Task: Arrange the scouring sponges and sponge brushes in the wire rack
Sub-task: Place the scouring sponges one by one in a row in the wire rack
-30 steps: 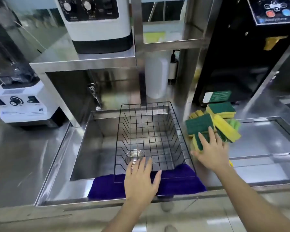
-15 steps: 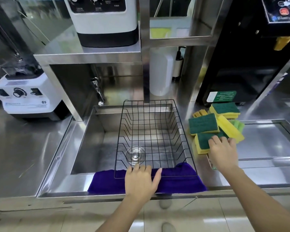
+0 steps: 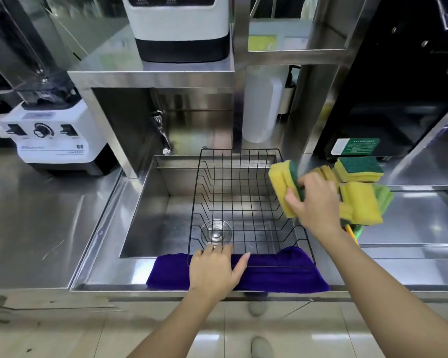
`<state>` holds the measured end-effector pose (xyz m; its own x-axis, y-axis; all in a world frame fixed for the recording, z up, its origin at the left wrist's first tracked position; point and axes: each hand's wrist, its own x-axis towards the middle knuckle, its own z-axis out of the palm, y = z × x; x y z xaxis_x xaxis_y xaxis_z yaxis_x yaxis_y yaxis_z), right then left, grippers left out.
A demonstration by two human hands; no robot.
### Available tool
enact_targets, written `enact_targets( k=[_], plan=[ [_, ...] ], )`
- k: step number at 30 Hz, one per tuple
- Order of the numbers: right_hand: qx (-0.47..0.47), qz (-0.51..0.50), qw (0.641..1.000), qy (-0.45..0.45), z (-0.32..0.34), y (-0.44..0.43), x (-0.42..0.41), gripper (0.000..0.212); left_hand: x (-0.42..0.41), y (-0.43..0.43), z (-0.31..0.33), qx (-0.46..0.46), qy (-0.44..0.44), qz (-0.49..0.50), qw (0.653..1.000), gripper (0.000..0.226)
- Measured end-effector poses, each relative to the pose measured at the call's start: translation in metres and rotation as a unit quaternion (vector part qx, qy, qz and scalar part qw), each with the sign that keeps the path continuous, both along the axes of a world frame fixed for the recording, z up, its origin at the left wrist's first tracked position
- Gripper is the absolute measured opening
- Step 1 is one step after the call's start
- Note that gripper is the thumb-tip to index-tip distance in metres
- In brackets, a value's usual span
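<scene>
A black wire rack (image 3: 243,161) sits over the steel sink, with nothing in it. My left hand (image 3: 215,270) rests flat on its near rim and on the purple cloth. My right hand (image 3: 316,205) grips a yellow sponge with a green scouring face (image 3: 282,187), held on edge above the rack's right rim. Several more yellow and green sponges (image 3: 360,200) lie piled on the counter right of the rack, one (image 3: 358,169) lying green side up at the back. An orange and green handle (image 3: 353,235) pokes out under the pile.
A purple cloth (image 3: 282,272) lies under the rack's front edge. The sink (image 3: 153,202) has a drain and a tap at its back left. A white blender (image 3: 52,135) stands at left, a white bottle (image 3: 261,109) behind the rack, a black machine at right.
My right hand closed on a sponge from the pile, lifted it and carried it left to the rack's right rim. My left hand stayed on the rack's front edge.
</scene>
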<state>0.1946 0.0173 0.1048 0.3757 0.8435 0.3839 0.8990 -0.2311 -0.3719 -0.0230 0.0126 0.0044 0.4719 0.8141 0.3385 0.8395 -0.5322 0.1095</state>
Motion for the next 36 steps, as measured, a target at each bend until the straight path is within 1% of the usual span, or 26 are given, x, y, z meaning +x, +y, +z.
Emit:
enact_targets(
  k=[4, 7, 9, 11, 13, 15, 16, 17, 19, 21, 25, 29, 33, 36],
  plan=[
    [-0.07, 0.096, 0.991, -0.066, -0.016, 0.015, -0.04, 0.017, -0.011, 0.0, 0.0, 0.018, -0.018, 0.0, 1.0, 0.055],
    [-0.149, 0.158, 0.97, -0.107, -0.04, 0.022, -0.058, 0.016, -0.013, 0.001, -0.001, 0.025, -0.019, -0.004, 1.0, 0.054],
    [-0.207, 0.19, 0.953, -0.113, -0.055, 0.021, -0.064, 0.023, -0.013, 0.0, -0.002, 0.024, -0.015, -0.003, 1.0, 0.054],
    [-0.252, 0.211, 0.942, -0.068, -0.069, 0.02, -0.068, 0.026, -0.013, 0.0, -0.003, 0.023, -0.014, -0.003, 1.0, 0.053],
    [-0.308, 0.221, 0.925, 0.025, -0.076, 0.02, -0.071, 0.023, -0.013, 0.001, -0.004, 0.02, -0.017, -0.006, 1.0, 0.052],
    [-0.362, 0.233, 0.895, 0.115, -0.078, 0.023, -0.072, 0.031, -0.013, 0.002, -0.005, 0.019, -0.021, -0.008, 1.0, 0.051],
    [-0.373, 0.238, 0.886, 0.139, -0.079, 0.025, -0.071, 0.036, -0.013, 0.001, -0.005, 0.021, -0.021, -0.008, 1.0, 0.05],
    [-0.368, 0.241, 0.885, 0.151, -0.079, 0.027, -0.07, 0.038, -0.013, 0.001, -0.005, 0.023, -0.019, -0.009, 0.999, 0.05],
    [-0.329, 0.244, 0.897, 0.168, -0.077, 0.031, -0.069, 0.043, -0.013, 0.001, -0.006, 0.029, -0.018, -0.011, 0.999, 0.05],
    [-0.316, 0.26, 0.895, 0.177, -0.075, 0.033, -0.07, 0.045, -0.013, 0.001, -0.006, 0.036, -0.022, -0.012, 0.999, 0.049],
    [-0.367, 0.313, 0.857, 0.18, -0.076, 0.034, -0.075, 0.039, -0.013, 0.002, -0.007, 0.042, -0.032, -0.012, 0.999, 0.05],
    [-0.391, 0.336, 0.843, 0.152, -0.069, 0.039, -0.073, 0.033, -0.012, 0.002, -0.011, 0.053, -0.04, -0.025, 0.997, 0.048],
    [-0.415, 0.316, 0.833, 0.186, -0.067, 0.039, -0.073, 0.025, -0.01, 0.001, -0.011, 0.051, -0.019, -0.029, 0.998, 0.047],
    [-0.423, 0.309, 0.845, 0.111, -0.064, 0.036, -0.068, 0.038, -0.004, -0.001, -0.009, 0.048, 0.003, -0.053, 0.997, 0.05]
  ],
)
